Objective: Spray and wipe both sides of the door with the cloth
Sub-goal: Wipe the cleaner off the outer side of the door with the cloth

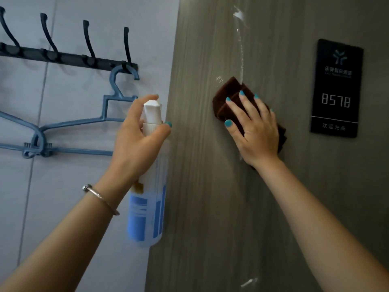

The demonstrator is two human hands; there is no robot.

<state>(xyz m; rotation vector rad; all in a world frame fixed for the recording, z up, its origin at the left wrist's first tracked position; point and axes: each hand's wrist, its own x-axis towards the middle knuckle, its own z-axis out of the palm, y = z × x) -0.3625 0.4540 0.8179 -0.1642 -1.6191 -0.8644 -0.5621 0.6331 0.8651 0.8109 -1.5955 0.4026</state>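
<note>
While the right hand [255,131] presses a folded dark-brown cloth [230,98] flat against the grey wood-grain door [210,186], fingers spread and nearly straight over it, the left hand [139,135] grips a translucent plastic spray bottle with a white nozzle and blue label [147,211], fingers curled round its neck and the forefinger resting on top of the pump; the bottle hangs just beside the door's left edge, nozzle facing the panel.

A thin white trail of foam [241,49] runs down the door from a splash near the top of the view to the cloth's upper corner; a second small streak of foam [249,282] sits low on the door, well below the hand — so this face appears sprayed, and the wiping looks barely begun, since the foam above and below the cloth is not yet cleared.

To the right of the cloth hangs a black rectangular room-number plaque [336,87]; to the left, on the pale tiled wall [63,197], a dark hook rail [69,57] carries blue plastic hangers [84,123]; a silver bangle [101,199] circles the left wrist.

Only one face of the door shows; the other side cannot be seen, and by this evidence it is likely still to do — well under half the job looks finished.
</note>
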